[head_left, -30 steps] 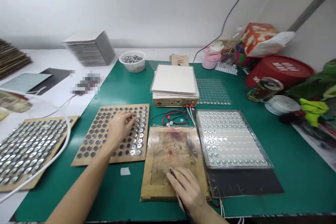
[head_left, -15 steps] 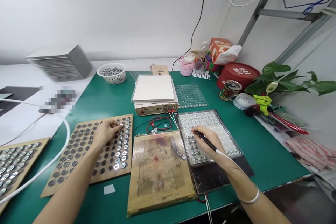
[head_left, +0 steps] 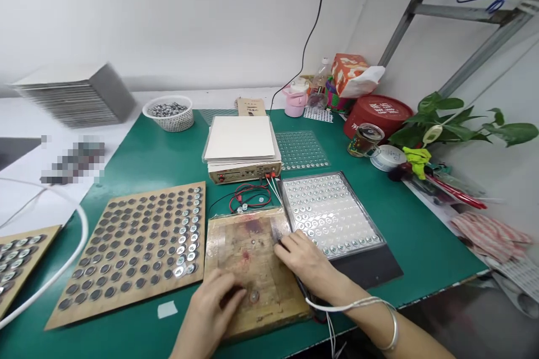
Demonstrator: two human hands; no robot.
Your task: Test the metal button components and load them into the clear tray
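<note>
My left hand (head_left: 213, 305) is over the lower left of a worn, tape-covered board (head_left: 236, 258), its fingers curled in; whatever is between the tips is hidden. A small round metal piece (head_left: 254, 295) lies by its thumb. At the board's right edge, my right hand (head_left: 305, 261) has bent fingers touching the surface. A black pen-shaped probe (head_left: 304, 287) with a white cable is tucked under that hand, mostly hidden. Left of the board, a brown sheet (head_left: 145, 294) carries rows of dark discs, with silvery ones along its right side. A clear tray (head_left: 349, 210) of shiny round pieces lies to the right.
Behind the board stands a beige instrument (head_left: 244, 173) with white sheets (head_left: 240, 137) on top and red-black leads (head_left: 248, 196) in front. A white basket (head_left: 181, 122) holds many small metal parts. A glass mug (head_left: 365, 140) and a red round box (head_left: 379, 115) stand at right.
My left hand has moved from the brown sheet's discs to the board. My right hand has come from the tray to the board's right edge. The view has shifted slightly.
</note>
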